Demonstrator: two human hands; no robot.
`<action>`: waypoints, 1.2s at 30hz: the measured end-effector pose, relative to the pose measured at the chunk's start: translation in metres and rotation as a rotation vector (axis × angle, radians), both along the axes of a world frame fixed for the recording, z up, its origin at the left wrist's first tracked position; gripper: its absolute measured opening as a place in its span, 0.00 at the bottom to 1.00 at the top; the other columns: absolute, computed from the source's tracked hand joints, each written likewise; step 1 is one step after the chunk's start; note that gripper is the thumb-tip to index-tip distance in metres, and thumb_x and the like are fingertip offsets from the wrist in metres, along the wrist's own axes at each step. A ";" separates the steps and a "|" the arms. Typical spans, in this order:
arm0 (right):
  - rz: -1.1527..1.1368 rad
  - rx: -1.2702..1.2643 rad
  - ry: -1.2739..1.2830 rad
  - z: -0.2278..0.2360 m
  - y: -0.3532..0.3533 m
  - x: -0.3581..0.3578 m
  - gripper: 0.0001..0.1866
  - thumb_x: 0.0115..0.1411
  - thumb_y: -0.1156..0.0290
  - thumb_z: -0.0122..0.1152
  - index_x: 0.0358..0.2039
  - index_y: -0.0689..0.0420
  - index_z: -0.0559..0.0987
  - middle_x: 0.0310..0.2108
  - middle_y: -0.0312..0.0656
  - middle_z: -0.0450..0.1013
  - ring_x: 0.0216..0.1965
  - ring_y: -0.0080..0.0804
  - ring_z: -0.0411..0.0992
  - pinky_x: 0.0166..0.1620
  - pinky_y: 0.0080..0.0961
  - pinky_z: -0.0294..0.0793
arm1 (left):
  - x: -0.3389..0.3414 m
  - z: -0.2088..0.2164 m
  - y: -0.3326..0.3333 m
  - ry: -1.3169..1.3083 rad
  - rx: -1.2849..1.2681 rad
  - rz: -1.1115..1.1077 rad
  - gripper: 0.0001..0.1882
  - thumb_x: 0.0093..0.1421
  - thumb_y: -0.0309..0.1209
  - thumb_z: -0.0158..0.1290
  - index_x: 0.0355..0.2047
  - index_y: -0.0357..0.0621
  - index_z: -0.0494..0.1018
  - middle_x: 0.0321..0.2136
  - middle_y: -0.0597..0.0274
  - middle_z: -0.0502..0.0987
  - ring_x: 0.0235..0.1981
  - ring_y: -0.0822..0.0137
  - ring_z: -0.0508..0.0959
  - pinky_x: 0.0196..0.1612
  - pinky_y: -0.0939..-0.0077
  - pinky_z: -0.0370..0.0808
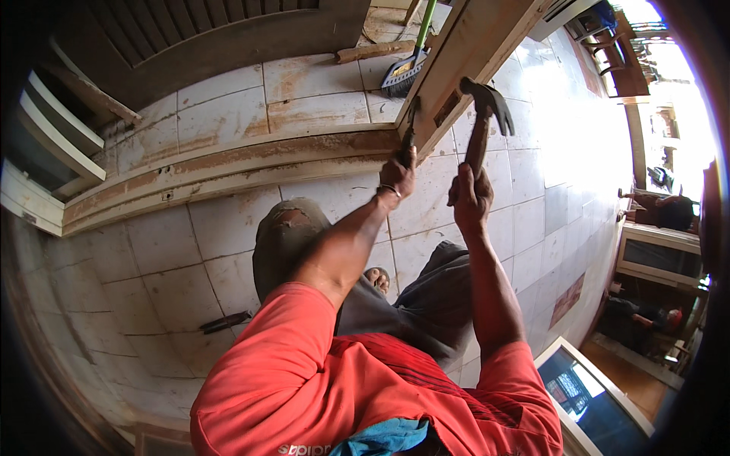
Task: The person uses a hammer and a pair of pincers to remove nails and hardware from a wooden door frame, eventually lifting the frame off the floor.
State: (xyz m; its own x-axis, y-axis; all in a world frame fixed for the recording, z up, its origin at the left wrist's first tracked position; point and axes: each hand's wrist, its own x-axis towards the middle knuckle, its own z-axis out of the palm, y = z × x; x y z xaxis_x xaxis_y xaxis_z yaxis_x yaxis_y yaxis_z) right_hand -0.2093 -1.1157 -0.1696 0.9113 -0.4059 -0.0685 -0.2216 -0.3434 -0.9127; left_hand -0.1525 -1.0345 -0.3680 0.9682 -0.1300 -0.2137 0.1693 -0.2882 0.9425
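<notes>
My left hand (398,176) grips a dark chisel (408,128) whose tip rests against the edge of a long wooden frame piece (464,53) running up to the right. My right hand (470,196) holds a claw hammer by its wooden handle (477,140); its dark metal head (487,97) is raised beside the frame, just right of the chisel. A second wooden frame member (228,163) lies across the tiled floor and meets the first at a corner near my left hand. My knees and a bare foot (378,278) show below the hands.
A brush with a green handle (407,68) lies on the tiles behind the frame, beside a wood offcut (372,52). A small dark tool (225,322) lies on the floor at lower left. A louvred door (198,30) leans at top left. Framed glass panels (593,395) stand at right.
</notes>
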 end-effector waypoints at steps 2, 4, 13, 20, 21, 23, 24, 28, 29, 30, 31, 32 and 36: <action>-0.112 0.216 -0.037 0.002 -0.007 -0.011 0.17 0.68 0.56 0.52 0.30 0.56 0.70 0.13 0.31 0.63 0.12 0.18 0.61 0.17 0.19 0.62 | 0.019 -0.010 0.039 0.073 -0.034 -0.068 0.31 0.64 0.59 0.42 0.39 0.41 0.76 0.33 0.37 0.78 0.35 0.41 0.80 0.35 0.55 0.76; -0.119 0.194 -0.075 0.006 -0.014 -0.020 0.15 0.69 0.58 0.52 0.29 0.55 0.70 0.14 0.31 0.64 0.12 0.18 0.60 0.16 0.18 0.62 | 0.044 -0.020 0.073 -0.256 0.063 -0.142 0.29 0.65 0.57 0.41 0.40 0.43 0.77 0.32 0.41 0.79 0.32 0.43 0.80 0.33 0.54 0.74; -0.103 0.290 -0.078 0.011 -0.001 -0.027 0.15 0.69 0.56 0.52 0.35 0.56 0.72 0.15 0.33 0.65 0.12 0.19 0.62 0.15 0.20 0.61 | -0.016 0.044 -0.022 0.091 -0.367 0.256 0.31 0.67 0.56 0.42 0.46 0.36 0.73 0.39 0.42 0.78 0.43 0.49 0.77 0.43 0.63 0.72; -0.024 0.125 0.048 0.017 0.002 -0.025 0.21 0.67 0.51 0.53 0.28 0.56 0.69 0.13 0.31 0.65 0.13 0.18 0.63 0.17 0.19 0.62 | -0.016 0.069 0.005 0.163 -0.103 0.056 0.32 0.68 0.55 0.39 0.44 0.33 0.71 0.36 0.45 0.78 0.37 0.48 0.77 0.40 0.61 0.73; -0.028 0.137 0.069 0.017 0.001 -0.022 0.21 0.67 0.51 0.53 0.28 0.56 0.69 0.13 0.31 0.65 0.13 0.18 0.63 0.17 0.19 0.62 | -0.012 0.076 0.005 0.090 -0.128 0.118 0.32 0.68 0.56 0.39 0.41 0.34 0.72 0.32 0.48 0.78 0.31 0.51 0.77 0.35 0.61 0.74; -0.040 0.139 0.113 0.016 0.000 -0.014 0.22 0.67 0.50 0.54 0.27 0.56 0.69 0.13 0.31 0.65 0.13 0.18 0.63 0.17 0.19 0.62 | 0.001 0.087 -0.004 0.289 -0.541 0.106 0.30 0.68 0.56 0.38 0.34 0.38 0.70 0.24 0.57 0.74 0.20 0.60 0.73 0.22 0.66 0.68; -0.030 0.158 0.092 0.016 0.000 -0.013 0.22 0.67 0.50 0.54 0.27 0.56 0.69 0.13 0.31 0.65 0.13 0.18 0.63 0.17 0.19 0.62 | 0.001 0.089 -0.004 0.708 -0.946 0.013 0.28 0.68 0.56 0.39 0.30 0.42 0.69 0.18 0.63 0.70 0.14 0.67 0.69 0.14 0.70 0.63; -0.028 0.198 0.005 0.017 -0.005 0.000 0.18 0.68 0.54 0.53 0.27 0.54 0.70 0.13 0.33 0.66 0.11 0.18 0.62 0.15 0.18 0.60 | 0.008 0.070 -0.001 -0.347 -0.058 0.015 0.24 0.68 0.52 0.41 0.37 0.42 0.68 0.19 0.68 0.67 0.13 0.72 0.65 0.14 0.75 0.61; -0.034 0.175 0.008 0.017 -0.006 0.002 0.18 0.68 0.54 0.54 0.27 0.55 0.70 0.13 0.33 0.66 0.11 0.18 0.62 0.15 0.18 0.59 | -0.001 0.061 0.004 -0.664 0.188 0.038 0.23 0.68 0.52 0.41 0.38 0.42 0.68 0.20 0.68 0.68 0.14 0.72 0.65 0.15 0.76 0.63; -0.059 0.149 0.050 0.018 -0.006 0.003 0.18 0.68 0.54 0.54 0.27 0.55 0.70 0.13 0.33 0.66 0.11 0.18 0.62 0.15 0.18 0.59 | -0.013 0.054 0.006 -0.142 -0.097 0.083 0.25 0.69 0.52 0.41 0.41 0.40 0.68 0.21 0.68 0.68 0.16 0.71 0.66 0.19 0.74 0.65; -0.035 0.156 0.015 0.018 -0.007 0.003 0.18 0.68 0.54 0.54 0.27 0.55 0.70 0.13 0.33 0.66 0.11 0.18 0.62 0.15 0.18 0.59 | -0.019 0.051 0.006 0.103 -0.240 0.115 0.25 0.69 0.52 0.41 0.42 0.39 0.69 0.21 0.67 0.67 0.19 0.71 0.66 0.23 0.73 0.67; -0.033 0.153 0.024 0.018 -0.007 0.004 0.19 0.67 0.54 0.54 0.27 0.55 0.70 0.13 0.33 0.66 0.11 0.18 0.62 0.15 0.18 0.59 | -0.027 0.052 0.007 0.253 -0.338 0.174 0.26 0.69 0.52 0.41 0.43 0.38 0.70 0.21 0.67 0.67 0.21 0.71 0.67 0.27 0.71 0.69; -0.024 0.175 -0.010 0.018 -0.008 0.002 0.21 0.66 0.51 0.55 0.27 0.57 0.71 0.12 0.32 0.66 0.12 0.18 0.64 0.16 0.19 0.62 | -0.030 0.096 -0.013 0.037 -0.288 0.226 0.27 0.71 0.47 0.36 0.44 0.32 0.73 0.39 0.40 0.78 0.42 0.43 0.76 0.45 0.58 0.70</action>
